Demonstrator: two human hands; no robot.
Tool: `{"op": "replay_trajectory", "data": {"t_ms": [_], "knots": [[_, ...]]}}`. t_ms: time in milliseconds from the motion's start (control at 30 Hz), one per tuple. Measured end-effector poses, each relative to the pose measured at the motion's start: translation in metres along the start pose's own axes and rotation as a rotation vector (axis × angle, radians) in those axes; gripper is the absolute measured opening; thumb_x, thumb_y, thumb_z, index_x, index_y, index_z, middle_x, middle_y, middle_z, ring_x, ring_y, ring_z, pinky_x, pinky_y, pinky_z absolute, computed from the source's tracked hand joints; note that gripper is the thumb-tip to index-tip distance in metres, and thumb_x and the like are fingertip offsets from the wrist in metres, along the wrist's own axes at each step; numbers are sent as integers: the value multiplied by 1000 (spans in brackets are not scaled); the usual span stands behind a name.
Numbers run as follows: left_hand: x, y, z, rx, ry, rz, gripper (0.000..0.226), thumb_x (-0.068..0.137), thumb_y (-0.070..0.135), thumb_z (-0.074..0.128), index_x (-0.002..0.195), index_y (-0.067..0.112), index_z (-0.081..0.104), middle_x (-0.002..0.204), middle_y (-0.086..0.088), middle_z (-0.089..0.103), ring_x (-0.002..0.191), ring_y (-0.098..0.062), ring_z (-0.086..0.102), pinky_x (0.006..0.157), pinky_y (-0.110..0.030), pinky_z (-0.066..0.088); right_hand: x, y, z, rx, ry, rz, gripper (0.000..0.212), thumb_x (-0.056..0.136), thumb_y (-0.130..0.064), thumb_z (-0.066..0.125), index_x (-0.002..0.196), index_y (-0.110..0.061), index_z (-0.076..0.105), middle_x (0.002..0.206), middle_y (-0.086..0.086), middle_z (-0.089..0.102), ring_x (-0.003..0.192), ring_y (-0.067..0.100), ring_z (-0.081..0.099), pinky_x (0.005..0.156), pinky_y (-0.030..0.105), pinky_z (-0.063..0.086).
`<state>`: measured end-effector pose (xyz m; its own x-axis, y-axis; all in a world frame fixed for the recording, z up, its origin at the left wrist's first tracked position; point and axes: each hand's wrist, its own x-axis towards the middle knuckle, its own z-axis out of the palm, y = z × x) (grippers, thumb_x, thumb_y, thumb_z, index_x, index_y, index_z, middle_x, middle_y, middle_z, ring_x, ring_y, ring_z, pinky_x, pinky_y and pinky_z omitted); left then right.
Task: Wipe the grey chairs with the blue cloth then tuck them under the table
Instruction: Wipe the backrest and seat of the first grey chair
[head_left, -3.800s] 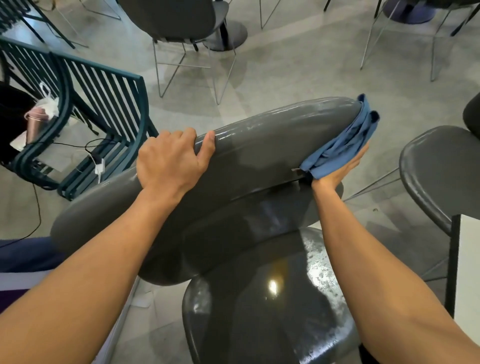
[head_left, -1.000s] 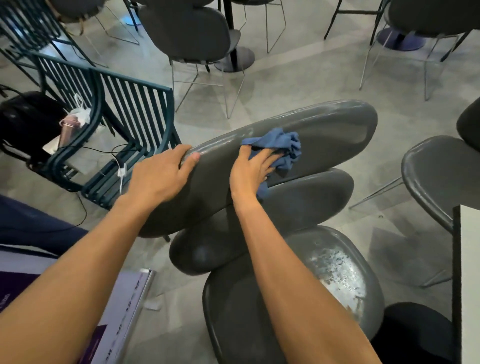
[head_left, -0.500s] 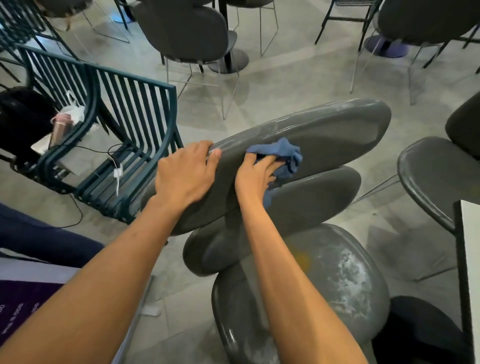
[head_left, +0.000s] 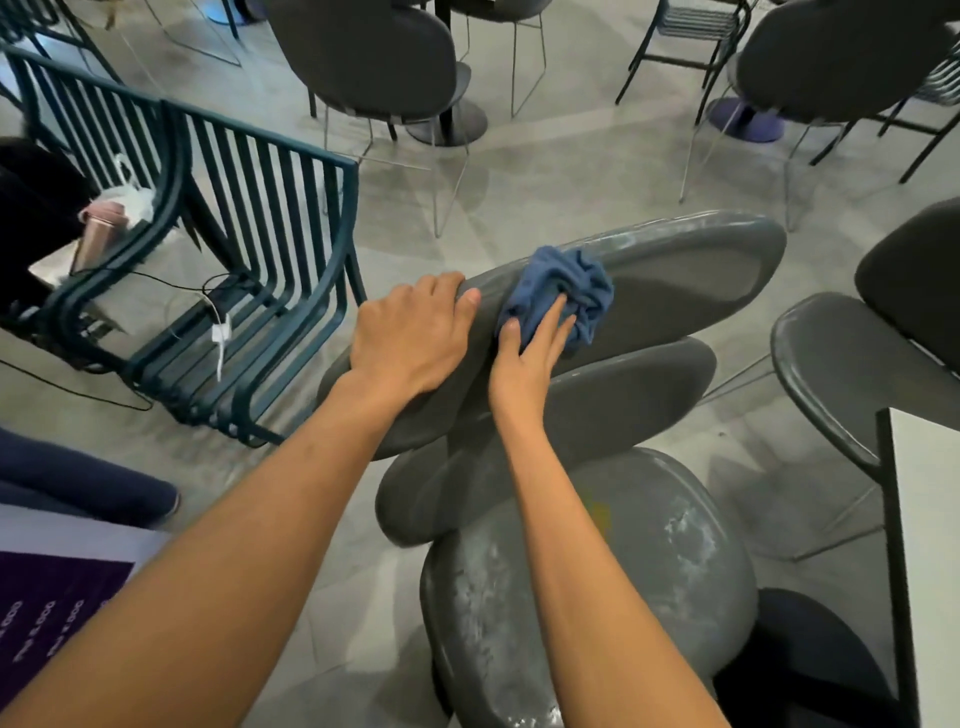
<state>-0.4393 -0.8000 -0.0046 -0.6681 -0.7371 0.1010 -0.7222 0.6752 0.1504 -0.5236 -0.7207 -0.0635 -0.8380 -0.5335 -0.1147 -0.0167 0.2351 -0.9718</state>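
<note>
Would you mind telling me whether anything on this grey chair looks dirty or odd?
Yes. The glossy grey seat shows whitish smeared patches on both sides and a small yellowish spot near its middle, so it looks unwiped or streaky. The right hand presses the crumpled blue cloth on the upper backrest pad instead.

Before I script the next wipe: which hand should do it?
Right. The right hand already presses the cloth on the chair back; the left hand grips its top edge, steadying it.
</note>
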Motion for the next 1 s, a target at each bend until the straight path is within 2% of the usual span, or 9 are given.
{"op": "replay_trajectory", "data": {"t_ms": [133, 200, 267, 367, 433, 533, 700, 867, 1000], "knots": [[-9, -18, -12, -189, -89, -6, 45, 110, 46, 24, 151, 34, 40, 144, -3, 59, 126, -37, 57, 95, -50, 43, -41, 37, 19, 92, -154, 158, 65, 110, -25, 38, 161, -20, -3, 168, -2, -13, 155, 14, -6, 112, 15, 2], [-20, -33, -14, -234, -77, -53, 43, 110, 47, 22, 147, 36, 43, 135, -5, 65, 121, -38, 60, 89, -48, 41, -49, 53, 25, 153, -159, 253, 63, 110, -23, 36, 162, -21, 0, 169, -2, -2, 156, 18, 3, 123, 28, 7], [-33, -42, -14, -230, -32, -84, 42, 110, 48, 19, 136, 34, 49, 118, -6, 70, 107, -38, 62, 79, -45, 36, -47, 57, 26, 230, -136, 386, 61, 109, -25, 33, 162, -27, 4, 167, -3, 13, 152, 23, 22, 124, 45, 23], [-37, -40, -11, -229, 9, -117, 42, 111, 47, 18, 122, 28, 54, 92, 1, 61, 87, -34, 59, 74, -42, 33, -36, 43, 29, 280, -84, 478, 59, 109, -28, 32, 162, -30, 5, 163, -6, 21, 147, 25, 30, 120, 50, 31], [-34, -40, -10, -231, 30, -123, 42, 111, 47, 19, 119, 26, 55, 87, 3, 56, 84, -33, 57, 73, -42, 34, -36, 26, 30, 259, -63, 380, 62, 110, -32, 33, 162, -31, 0, 169, -5, 3, 154, 24, 16, 123, 50, 25], [-34, -42, -6, -260, 67, -103, 42, 111, 46, 18, 121, 26, 54, 91, -4, 66, 87, -37, 63, 72, -43, 38, -39, -5, 32, 166, -30, 121, 63, 110, -32, 35, 161, -29, -2, 169, -6, -14, 156, 22, -5, 126, 46, 9], [-38, -45, -2, -407, 168, -153, 41, 111, 46, 19, 127, 27, 53, 91, -9, 70, 88, -40, 65, 75, -50, 49, -34, -28, 40, -214, -72, -273, 54, 108, -34, 39, 159, -41, 19, 169, -11, -10, 153, 37, -19, 120, 61, -5], [-46, -51, 7, -548, 272, -299, 45, 111, 43, 23, 123, 26, 63, 86, 0, 65, 87, -31, 64, 77, -46, 49, -16, -13, 18, -317, -54, -319, 50, 108, -46, 34, 156, -46, 23, 168, -18, -5, 155, 31, -13, 120, 64, -2], [-56, -53, 15, -569, 248, -377, 44, 111, 43, 22, 116, 27, 63, 85, 4, 61, 86, -28, 62, 79, -48, 51, 15, -24, -2, -458, -40, -290, 49, 107, -48, 35, 155, -45, 28, 169, -14, -3, 154, 34, -12, 119, 67, 0]]}}
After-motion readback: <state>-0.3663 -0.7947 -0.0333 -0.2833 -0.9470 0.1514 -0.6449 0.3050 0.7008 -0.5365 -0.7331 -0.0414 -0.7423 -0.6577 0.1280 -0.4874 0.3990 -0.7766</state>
